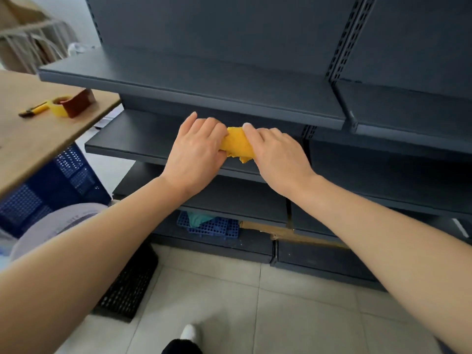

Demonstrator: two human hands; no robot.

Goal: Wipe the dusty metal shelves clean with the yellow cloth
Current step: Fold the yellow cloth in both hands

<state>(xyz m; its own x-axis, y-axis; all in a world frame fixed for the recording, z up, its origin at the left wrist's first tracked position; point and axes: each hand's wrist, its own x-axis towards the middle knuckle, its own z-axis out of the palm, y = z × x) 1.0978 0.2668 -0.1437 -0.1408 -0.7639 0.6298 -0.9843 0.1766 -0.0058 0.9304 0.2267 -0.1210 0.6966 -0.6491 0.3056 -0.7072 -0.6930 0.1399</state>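
The yellow cloth (237, 145) is bunched up between my two hands, just above the front edge of the second dark grey metal shelf (132, 141). My left hand (196, 154) grips its left end and my right hand (277, 159) grips its right end. Most of the cloth is hidden inside my fists. The top shelf (204, 83) runs above my hands, and a lower shelf (229, 200) sits below them. More shelves (408, 111) of the same unit continue to the right.
A wooden table (30, 139) at the left holds a tape dispenser (74, 103) and a yellow utility knife (34, 109). Blue crates (58, 180) stand under it. A blue perforated tray (212, 226) and cardboard (288, 233) lie on the bottom shelf. The floor is tiled.
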